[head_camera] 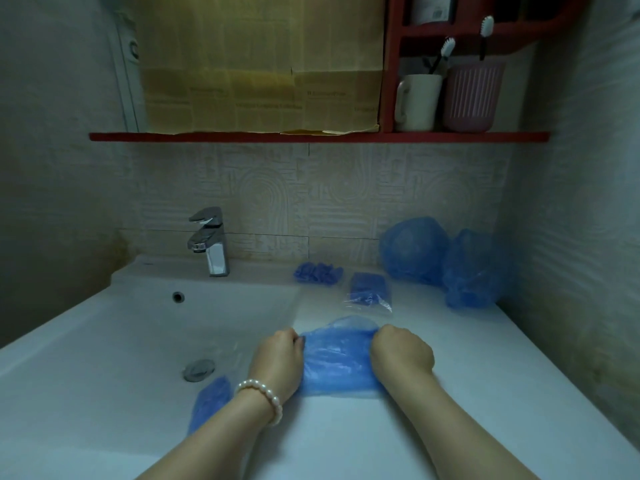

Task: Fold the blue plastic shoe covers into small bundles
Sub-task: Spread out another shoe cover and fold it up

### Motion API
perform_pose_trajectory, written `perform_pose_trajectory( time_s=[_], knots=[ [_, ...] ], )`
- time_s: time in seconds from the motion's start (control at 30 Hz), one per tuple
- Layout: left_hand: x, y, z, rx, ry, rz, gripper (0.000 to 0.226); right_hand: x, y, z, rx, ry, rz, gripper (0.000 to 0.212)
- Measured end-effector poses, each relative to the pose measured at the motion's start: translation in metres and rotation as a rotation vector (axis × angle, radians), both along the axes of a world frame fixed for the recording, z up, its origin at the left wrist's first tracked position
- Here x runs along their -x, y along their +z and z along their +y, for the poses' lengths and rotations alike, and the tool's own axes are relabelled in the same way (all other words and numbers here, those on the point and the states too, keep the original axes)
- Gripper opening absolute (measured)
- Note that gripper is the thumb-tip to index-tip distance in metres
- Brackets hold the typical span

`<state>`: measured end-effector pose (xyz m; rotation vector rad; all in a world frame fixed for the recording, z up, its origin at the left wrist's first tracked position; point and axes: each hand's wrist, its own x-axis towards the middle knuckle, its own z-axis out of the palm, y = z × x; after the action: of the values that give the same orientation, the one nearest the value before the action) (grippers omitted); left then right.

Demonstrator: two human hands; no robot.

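The thin blue plastic shoe cover (337, 358) lies flat on the white bench (467, 393) right of the basin, long axis crosswise. The left hand (277, 362) and right hand (401, 351) each pinch one end with curled fingers, equally near.

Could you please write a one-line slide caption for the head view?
Both hands, left and right, grip a blue shoe cover flat on the sink counter, folded bundles behind.

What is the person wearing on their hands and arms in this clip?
Both forearms are bare, with no sleeves or gloves in view. The left hand has a white pearl bracelet at its wrist. The right hand shows no jewellery.
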<state>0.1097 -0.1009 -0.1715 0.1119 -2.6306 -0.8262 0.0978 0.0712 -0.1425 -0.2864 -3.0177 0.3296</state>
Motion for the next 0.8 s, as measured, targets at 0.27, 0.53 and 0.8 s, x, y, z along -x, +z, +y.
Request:
perform_pose_trajectory(
  time_s=[0.27, 0.53, 0.8],
  knots=[
    [0.002, 0.005, -0.013, 0.355, 0.062, -0.047, 0.020, 0.000, -0.009, -0.003, -0.240, 0.073, 0.070, 0.036],
    [0.024, 0.046, 0.014, -0.127, -0.336, -0.500, 0.054, 0.003, -0.019, 0.001, -0.116, 0.183, 0.247, 0.029],
    [0.023, 0.053, 0.029, -0.014, -0.167, 0.587, 0.009, -0.002, 0.001, 0.027, 0.539, 0.319, 0.993, 0.038]
  ],
)
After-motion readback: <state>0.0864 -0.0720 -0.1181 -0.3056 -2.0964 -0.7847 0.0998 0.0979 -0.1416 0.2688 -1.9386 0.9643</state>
